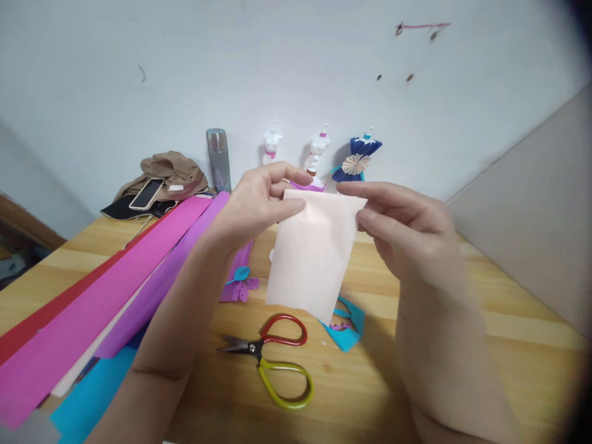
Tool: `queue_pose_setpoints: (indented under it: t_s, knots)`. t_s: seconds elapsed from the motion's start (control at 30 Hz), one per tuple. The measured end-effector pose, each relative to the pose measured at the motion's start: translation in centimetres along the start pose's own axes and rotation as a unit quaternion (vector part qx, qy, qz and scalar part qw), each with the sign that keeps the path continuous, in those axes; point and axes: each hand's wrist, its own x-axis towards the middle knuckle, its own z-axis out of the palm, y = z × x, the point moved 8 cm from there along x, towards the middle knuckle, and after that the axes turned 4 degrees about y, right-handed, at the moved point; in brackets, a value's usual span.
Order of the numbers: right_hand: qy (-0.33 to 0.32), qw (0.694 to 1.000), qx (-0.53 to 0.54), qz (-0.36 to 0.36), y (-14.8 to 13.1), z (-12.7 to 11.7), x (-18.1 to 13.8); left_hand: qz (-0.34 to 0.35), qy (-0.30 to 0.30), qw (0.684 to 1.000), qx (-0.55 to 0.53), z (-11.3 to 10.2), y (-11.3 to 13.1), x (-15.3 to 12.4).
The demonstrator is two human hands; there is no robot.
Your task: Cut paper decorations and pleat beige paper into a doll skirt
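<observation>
A pale pink sheet of paper (308,259) hangs upright above the table, held near its top edge. My left hand (263,197) pinches its upper left corner, thumb in front and fingers behind. At the upper right corner my right hand (402,222) has its thumb and fingers closed on the sheet's edge. Below the sheet, scissors (253,349) with one red and one yellow handle lie on the table, blades partly spread and pointing left. Blue paper scraps (349,336) lie partly hidden behind the sheet's lower corner.
Long strips of pink paper (106,290) and purple paper (161,290) lie at left. Behind stand a grey flask (218,160), small white figures (272,145) and one dressed in blue paper (363,157). A phone (147,193) rests by brown cloth (173,172). A wall closes off the back.
</observation>
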Motion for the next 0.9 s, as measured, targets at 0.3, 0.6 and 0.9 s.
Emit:
queue_pose_setpoints:
  t_s: [0.3,0.6,0.9]
  knots:
    - [-0.072,0.995,-0.06,-0.037,-1.2,0.4,-0.6,-0.03,-0.029,0.997,-0.06,0.9,-1.0,0.1]
    - [-0.081,0.996,-0.024,-0.026,-0.6,0.3,-0.1,-0.052,-0.017,0.994,-0.096,1.5,-1.4,0.4]
    - [-0.067,0.997,0.015,0.03,1.1,-0.3,0.3,-0.051,-0.001,0.988,-0.144,1.2,-1.9,0.8]
